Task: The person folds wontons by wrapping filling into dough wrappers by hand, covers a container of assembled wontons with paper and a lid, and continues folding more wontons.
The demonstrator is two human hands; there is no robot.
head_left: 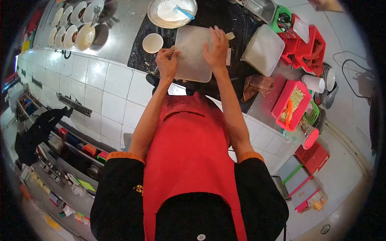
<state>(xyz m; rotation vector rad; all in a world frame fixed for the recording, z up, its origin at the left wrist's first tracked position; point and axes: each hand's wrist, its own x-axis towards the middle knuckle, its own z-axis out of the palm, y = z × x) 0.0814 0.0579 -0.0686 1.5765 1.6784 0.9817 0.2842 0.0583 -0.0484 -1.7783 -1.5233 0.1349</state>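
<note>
A frosted, flat rectangular plastic container [192,60], its lid or surface facing up, lies on the black worktop [138,40] in front of me. At its left edge, my left hand [167,62] is closed in a pinch; whatever sits between the fingertips is too small to make out. My right hand [217,48] is over the container's right side with its fingers spread. Beside my left hand is a small cream bowl [152,43]. Beyond the container stands a metal basin [152,14] of white powder, with a blue-handled utensil [185,12] lying in it.
Another frosted container [263,50] stands to the right, near a brown cloth [257,86], a red basket [315,48] and a pink tub [281,100] of pale cut food. Several bowls [86,36] line the steel counter at left. Stacked cups [313,83] stand at far right.
</note>
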